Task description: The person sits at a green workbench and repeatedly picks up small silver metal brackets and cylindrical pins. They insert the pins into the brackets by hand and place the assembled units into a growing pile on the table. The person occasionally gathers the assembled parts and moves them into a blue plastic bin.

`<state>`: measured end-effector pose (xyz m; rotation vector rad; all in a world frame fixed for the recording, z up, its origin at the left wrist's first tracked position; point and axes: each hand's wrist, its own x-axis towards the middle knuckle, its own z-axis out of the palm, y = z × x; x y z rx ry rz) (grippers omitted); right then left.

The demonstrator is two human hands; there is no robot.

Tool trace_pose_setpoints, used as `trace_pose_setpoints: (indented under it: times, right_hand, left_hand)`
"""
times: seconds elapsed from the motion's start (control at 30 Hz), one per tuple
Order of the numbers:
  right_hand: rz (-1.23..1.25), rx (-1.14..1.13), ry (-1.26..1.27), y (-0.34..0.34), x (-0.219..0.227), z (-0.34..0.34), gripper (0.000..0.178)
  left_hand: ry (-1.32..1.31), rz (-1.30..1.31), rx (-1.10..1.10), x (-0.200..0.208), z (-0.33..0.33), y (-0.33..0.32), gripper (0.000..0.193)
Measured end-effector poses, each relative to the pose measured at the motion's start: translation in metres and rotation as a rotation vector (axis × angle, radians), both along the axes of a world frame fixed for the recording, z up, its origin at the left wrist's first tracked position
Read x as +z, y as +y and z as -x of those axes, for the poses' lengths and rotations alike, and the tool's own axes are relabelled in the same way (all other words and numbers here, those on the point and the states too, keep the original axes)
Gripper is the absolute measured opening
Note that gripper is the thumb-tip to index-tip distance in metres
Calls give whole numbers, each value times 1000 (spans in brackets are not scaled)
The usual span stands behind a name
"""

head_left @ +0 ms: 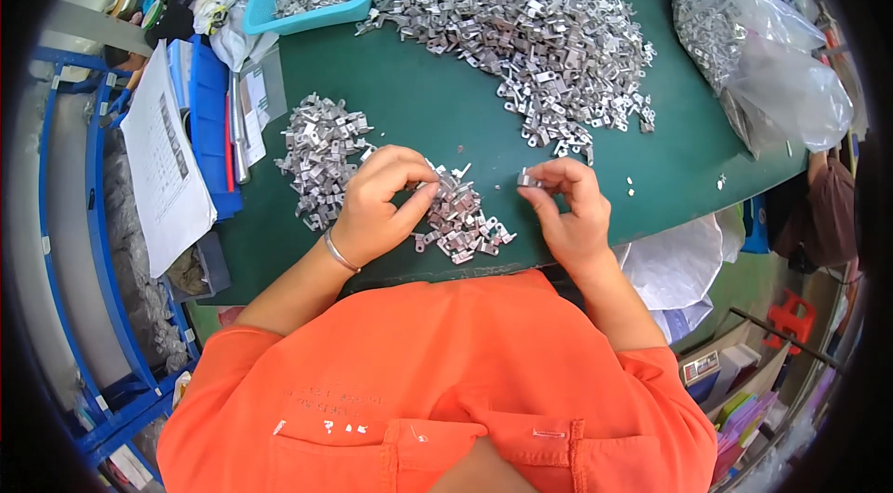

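Between the thumb and fingers of my right hand (574,214) is a small bent metal bracket (528,179), held just above the green table. My left hand (383,202) is closed in a pinch over the edge of a small pile of metal brackets (460,219); whatever its fingertips grip is hidden. A second heap of brackets (321,158) lies beyond and left of that hand. The largest heap of the same silver parts (530,23) spreads over the far middle of the table.
A light blue tray (321,20) of brackets stands at the far left. Clear plastic bags (744,56) of parts rest along the right edge. Papers (167,163) and a blue file holder (209,121) border the green tabletop (419,102) on the left, beside blue shelving (102,242).
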<state>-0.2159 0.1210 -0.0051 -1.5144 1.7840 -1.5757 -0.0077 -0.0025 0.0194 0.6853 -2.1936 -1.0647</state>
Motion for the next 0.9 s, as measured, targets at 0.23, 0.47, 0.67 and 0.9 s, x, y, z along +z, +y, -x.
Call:
trace_pose_setpoints:
  times: [0.23, 0.47, 0.67, 0.9]
  right_hand:
    - [97, 72, -66, 3, 7, -15, 39]
    - [149, 13, 390, -5, 17, 4, 21]
    - [-145, -243, 591, -28, -2, 23, 21]
    - [39, -153, 407, -21, 2, 20, 26]
  left_hand:
    - [83, -545, -135, 16, 38, 17, 25]
    - [91, 31, -96, 16, 25, 6, 15]
    - [-37, 96, -28, -8, 0, -1, 9]
    - [35, 118, 0, -7, 4, -3, 18]
